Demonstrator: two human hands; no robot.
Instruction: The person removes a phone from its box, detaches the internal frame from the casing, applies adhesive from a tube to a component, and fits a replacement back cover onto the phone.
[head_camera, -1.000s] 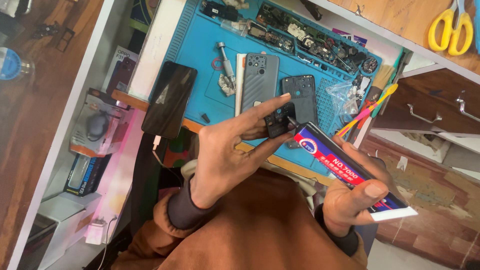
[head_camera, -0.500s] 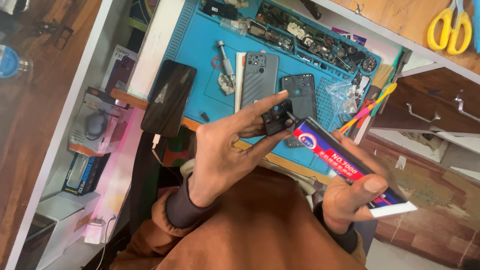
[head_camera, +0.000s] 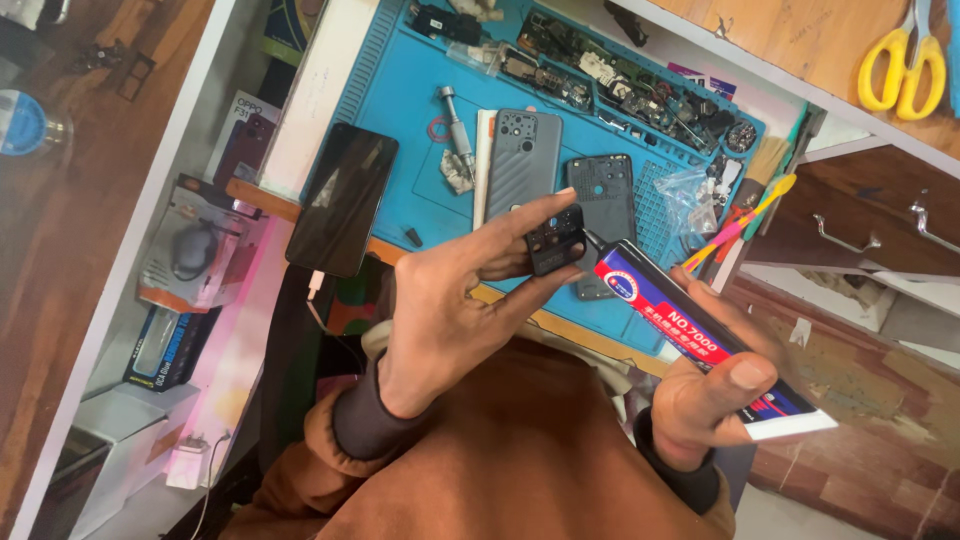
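phones on mat, scissors right

The small black part looks like shiny plastic. The glue tube is smooth and glossy. The blue mat looks like soft, dull rubber. The grey phone back is ridged plastic. The screwdriver is shiny metal. The sleeves are brown cloth. The shelf is wood.
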